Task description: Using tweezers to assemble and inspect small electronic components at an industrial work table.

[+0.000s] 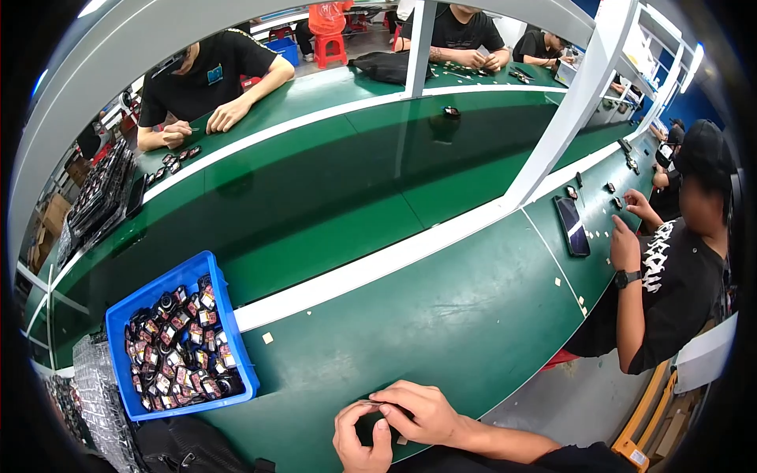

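My left hand (359, 440) and my right hand (422, 414) meet at the near edge of the green bench (410, 331). Their fingertips pinch together around a small, thin, dark piece (382, 404), mostly hidden by the fingers, so its kind cannot be made out. A pale scrap (402, 440) lies just under my right hand. To the left of my hands, a blue plastic bin (246, 370) holds a heap of small black devices (177, 347) with pale and reddish labels.
A green conveyor belt (331, 244) runs beyond the white rail (378, 268). A black bag (185, 445) and bubble wrap (98, 386) sit at lower left. A phone (572, 227) lies near a co-worker (694, 229) on the right. Other people work across the belt.
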Action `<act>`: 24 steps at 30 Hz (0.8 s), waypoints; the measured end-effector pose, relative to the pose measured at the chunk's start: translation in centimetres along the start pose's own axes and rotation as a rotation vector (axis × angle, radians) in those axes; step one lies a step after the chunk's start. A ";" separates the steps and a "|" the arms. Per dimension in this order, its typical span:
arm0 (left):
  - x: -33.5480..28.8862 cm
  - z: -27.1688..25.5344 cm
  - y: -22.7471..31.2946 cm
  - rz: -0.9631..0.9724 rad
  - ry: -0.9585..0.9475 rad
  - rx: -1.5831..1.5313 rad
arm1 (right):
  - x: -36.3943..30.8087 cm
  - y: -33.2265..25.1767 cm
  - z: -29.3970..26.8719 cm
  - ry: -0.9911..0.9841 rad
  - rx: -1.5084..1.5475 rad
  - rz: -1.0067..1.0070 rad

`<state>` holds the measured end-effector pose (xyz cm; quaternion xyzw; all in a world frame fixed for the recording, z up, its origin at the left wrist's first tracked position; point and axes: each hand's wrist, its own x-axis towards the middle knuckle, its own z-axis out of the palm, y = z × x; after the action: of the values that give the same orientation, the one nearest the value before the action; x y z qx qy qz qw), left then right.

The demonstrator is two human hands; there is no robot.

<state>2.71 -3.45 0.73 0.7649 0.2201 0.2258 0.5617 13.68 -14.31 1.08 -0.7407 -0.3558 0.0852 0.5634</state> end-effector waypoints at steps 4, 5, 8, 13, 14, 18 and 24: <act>0.0 -0.1 0.2 0.014 0.011 0.022 | 0.3 -0.1 0.1 0.006 -0.007 -0.022; 0.0 -0.2 0.3 0.012 0.013 0.027 | 0.3 -0.1 0.2 0.010 -0.015 -0.038; 0.0 -0.2 0.5 0.011 0.012 0.022 | 0.2 -0.5 0.1 0.015 -0.006 -0.015; -0.1 0.0 -0.2 0.025 0.014 0.025 | 0.2 -0.3 0.1 0.018 0.012 -0.008; -0.2 0.0 -0.4 0.018 0.015 0.025 | 0.0 -0.3 0.2 0.019 0.018 -0.001; 0.7 -0.2 1.2 0.082 -0.049 0.065 | -0.2 -1.2 -1.3 -0.016 -0.009 0.073; 1.0 -0.3 1.7 0.143 -0.065 0.125 | 1.3 -0.2 -7.7 0.376 -0.415 0.148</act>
<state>3.48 -3.11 2.55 0.8193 0.1604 0.2261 0.5020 18.59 -19.46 4.32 -0.8669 -0.1999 -0.0870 0.4482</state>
